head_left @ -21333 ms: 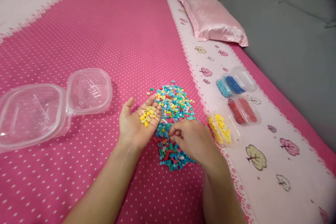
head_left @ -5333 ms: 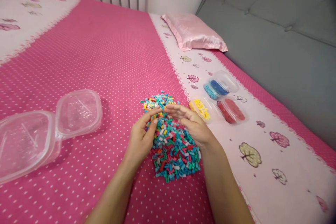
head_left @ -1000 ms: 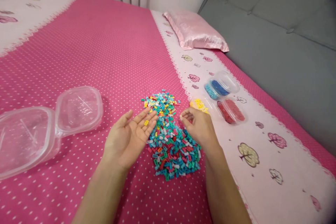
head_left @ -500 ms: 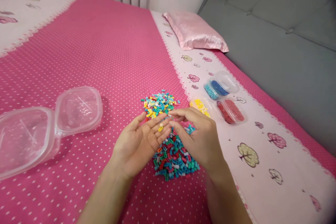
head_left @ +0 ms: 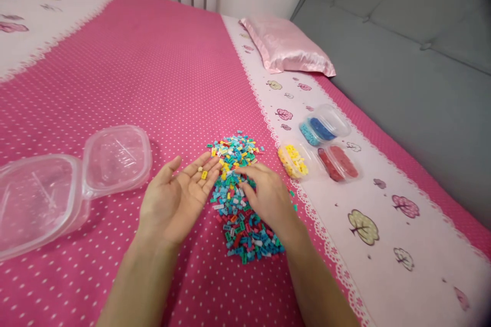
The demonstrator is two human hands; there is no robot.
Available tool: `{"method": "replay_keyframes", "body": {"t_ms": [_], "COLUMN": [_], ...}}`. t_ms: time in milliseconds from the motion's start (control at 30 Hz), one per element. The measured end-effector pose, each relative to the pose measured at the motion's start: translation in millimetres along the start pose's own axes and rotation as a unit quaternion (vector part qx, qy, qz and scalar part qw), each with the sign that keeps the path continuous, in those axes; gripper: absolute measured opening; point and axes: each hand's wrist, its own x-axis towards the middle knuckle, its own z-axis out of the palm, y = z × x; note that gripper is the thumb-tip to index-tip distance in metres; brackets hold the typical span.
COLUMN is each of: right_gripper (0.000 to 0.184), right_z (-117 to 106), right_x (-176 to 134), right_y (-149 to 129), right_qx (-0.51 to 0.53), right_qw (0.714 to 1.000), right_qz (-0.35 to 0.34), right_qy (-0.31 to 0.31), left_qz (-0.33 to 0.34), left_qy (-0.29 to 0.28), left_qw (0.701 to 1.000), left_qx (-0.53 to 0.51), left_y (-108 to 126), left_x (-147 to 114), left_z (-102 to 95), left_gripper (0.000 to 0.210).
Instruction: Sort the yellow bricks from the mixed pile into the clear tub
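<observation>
My left hand (head_left: 174, 202) is palm up and open, its fingers stretched out. A small yellow toy brick (head_left: 204, 175) and a tiny pale piece (head_left: 200, 169) lie loose on its fingers. My right hand (head_left: 266, 194) is over the middle of a long heap of small mixed-colour toy bricks (head_left: 251, 232). Its thumb and forefinger are apart at the bricks, with nothing visible between them. The hand covers part of the heap. Yellow bricks (head_left: 294, 158) fill part of a clear tub to the right.
Farther right are clear tubs holding blue bricks (head_left: 321, 129) and red bricks (head_left: 343, 161). On the left lie two clear plastic pieces, a larger container (head_left: 72, 204) and a smaller one (head_left: 143, 173). A pink pillow (head_left: 291, 48) rests near the grey padded panel (head_left: 402, 82).
My left hand has moved left, carrying the yellow brick and pale piece on its fingers. My right hand has moved left and down from beside the left fingers to the heap.
</observation>
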Motion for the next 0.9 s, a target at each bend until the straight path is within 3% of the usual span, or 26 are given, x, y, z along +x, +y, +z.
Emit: {"method": "replay_keyframes", "body": {"t_ms": [300, 533, 700, 900], "right_gripper": [0.022, 0.021, 0.035, 0.033], "right_z": [13.9, 1.3, -3.3, 9.4], "right_x": [5.6, 5.8, 5.9, 6.4], "right_y": [3.0, 13.3, 20.7, 10.8], "right_qx": [-0.004, 0.057, 0.005, -0.005], "right_qw": [1.000, 0.994, 0.991, 0.999], "right_qz": [0.004, 0.054, 0.054, 0.006], "right_qy": [0.019, 0.078, 0.125, 0.041], "left_qz": [-0.008, -0.014, -0.013, -0.010], "left_qy": [0.006, 0.007, 0.011, 0.007], "left_qw": [1.000, 1.000, 1.000, 1.000], "left_qx": [0.009, 0.006, 0.001, -0.010], "left_y": [0.3, 0.2, 0.4, -0.2], "left_x": [-0.4, 0.7, 0.6, 1.3], "left_z": [3.0, 2.3, 3.2, 0.7], "left_gripper": [0.051, 0.052, 0.052, 0.050]}}
